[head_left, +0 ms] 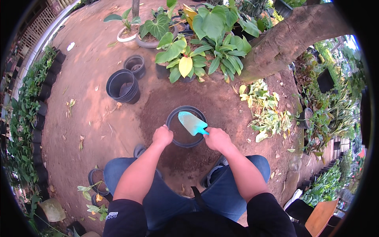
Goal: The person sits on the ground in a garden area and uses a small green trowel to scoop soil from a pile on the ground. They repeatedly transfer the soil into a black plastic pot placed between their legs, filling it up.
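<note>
Between my feet a round black plant pot [171, 120] stands on the dark soil, with brown soil inside it. My left hand [162, 136] is closed on the pot's left rim. In my right hand [218, 139] is a turquoise hand trowel [191, 122], gripped by its handle. The trowel's blade lies over the pot's opening, pointing up and to the left, with a dusty film of soil on it. Part of the pot's inside is hidden beneath the blade.
A stack of black pots [123, 87] and another black pot [135, 66] stand ahead on the left. Potted leafy plants [205, 51] sit ahead beside a thick tree trunk [292, 39]. Cut leaves [268, 110] lie to the right. A small potted plant [96, 178] is by my left knee.
</note>
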Motion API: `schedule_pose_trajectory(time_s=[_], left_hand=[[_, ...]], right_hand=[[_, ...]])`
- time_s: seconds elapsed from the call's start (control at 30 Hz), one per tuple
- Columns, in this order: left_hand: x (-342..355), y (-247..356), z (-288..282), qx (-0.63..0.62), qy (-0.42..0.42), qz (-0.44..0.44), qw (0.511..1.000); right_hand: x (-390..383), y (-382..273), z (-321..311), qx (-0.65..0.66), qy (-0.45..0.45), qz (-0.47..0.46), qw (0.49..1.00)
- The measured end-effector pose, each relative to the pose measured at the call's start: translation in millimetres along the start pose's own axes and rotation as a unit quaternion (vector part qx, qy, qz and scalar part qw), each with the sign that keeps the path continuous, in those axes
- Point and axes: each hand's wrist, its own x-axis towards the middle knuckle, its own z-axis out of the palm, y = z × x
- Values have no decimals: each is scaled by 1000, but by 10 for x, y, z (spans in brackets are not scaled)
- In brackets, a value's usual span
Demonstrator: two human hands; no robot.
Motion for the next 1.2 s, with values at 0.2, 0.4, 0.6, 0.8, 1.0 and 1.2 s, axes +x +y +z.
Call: schedule_pose_trajectory(time_s=[0.2,0.4,0.6,0.8,1.0,1.2], left_hand=[[-37,41,-43,11,-1,13,1000],[20,2,14,10,4,8,1000],[42,-11,25,20,8,14,1000],[19,4,12,14,14,8,1000],[-80,90,-98,-11,17,-37,999],[-59,19,-41,-57,124,-36,990]], right_hand=[[5,1,91,1,-13,-8,1000],[16,-10,169,-21,-20,-3,1000],[-9,-28,174,-55,-13,-27,998],[-55,-74,134,-86,-26,-36,995],[34,6,35,-71,-17,-13,997],[75,54,-18,-55,-9,0,998]])
